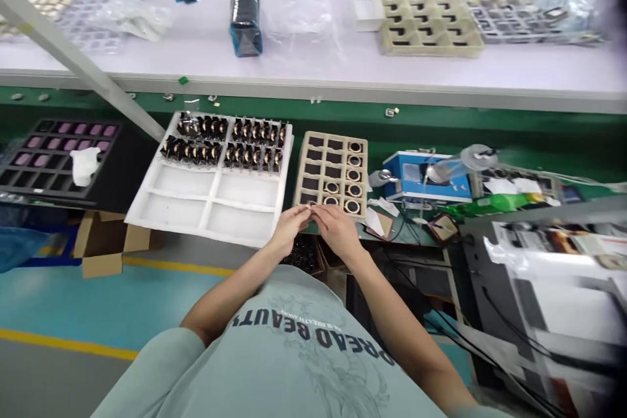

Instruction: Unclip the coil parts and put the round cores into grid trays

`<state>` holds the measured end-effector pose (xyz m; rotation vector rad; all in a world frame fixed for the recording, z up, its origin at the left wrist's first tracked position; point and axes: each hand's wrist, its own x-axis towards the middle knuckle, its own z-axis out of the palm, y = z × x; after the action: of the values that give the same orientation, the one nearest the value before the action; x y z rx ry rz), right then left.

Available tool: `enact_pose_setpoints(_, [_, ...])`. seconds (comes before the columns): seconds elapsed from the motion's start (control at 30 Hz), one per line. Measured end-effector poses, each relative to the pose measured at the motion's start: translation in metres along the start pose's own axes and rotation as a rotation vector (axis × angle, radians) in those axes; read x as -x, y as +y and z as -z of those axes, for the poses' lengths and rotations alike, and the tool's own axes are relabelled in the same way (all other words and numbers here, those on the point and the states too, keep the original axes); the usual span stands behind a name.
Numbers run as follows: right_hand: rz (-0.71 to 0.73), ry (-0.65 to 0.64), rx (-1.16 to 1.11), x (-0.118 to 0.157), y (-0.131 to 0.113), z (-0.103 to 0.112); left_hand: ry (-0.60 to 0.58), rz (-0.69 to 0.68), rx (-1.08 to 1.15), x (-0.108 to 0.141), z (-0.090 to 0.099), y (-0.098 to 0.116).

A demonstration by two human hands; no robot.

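Note:
My left hand [290, 228] and my right hand [337, 227] meet at the fingertips in front of my body, both with fingers closed in a pinch. Whatever lies between them is too small to make out. Just beyond my hands is a beige compartment tray [317, 176] with round, gold-rimmed dark pieces in its right column and lower middle cells; dark inserts show in other cells. To the left, a white foam tray [214, 199] holds rows of black and gold parts in its four upper compartments, while its four lower compartments are bare.
Right of the beige tray sit a blue device [431, 176], a green bottle [504, 202] and cables. A black tray [53, 176] with pink pieces lies far left. Across the raised white shelf [196, 59] stand a wrapped stack [245, 10] and another beige tray [431, 50]. An open carton [102, 266] is below.

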<state>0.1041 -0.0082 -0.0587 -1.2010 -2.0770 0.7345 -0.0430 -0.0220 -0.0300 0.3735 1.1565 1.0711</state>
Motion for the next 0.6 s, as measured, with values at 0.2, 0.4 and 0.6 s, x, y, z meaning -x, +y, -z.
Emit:
enact_pose_setpoints(0.2, [-0.145,0.172,0.146,-0.038,0.047,-0.001,-0.032,-0.096,-0.415,-0.023,0.043,0.062])
enact_pose_setpoints(0.4, [-0.290,0.208,0.302,-0.097,0.103,0.014,0.343,-0.554,-1.409,-0.101,0.067,0.127])
enact_pose_setpoints(0.6, [-0.298,0.086,0.391,-0.116,0.125,0.019,0.395,-0.507,-1.742,-0.133,0.040,0.124])
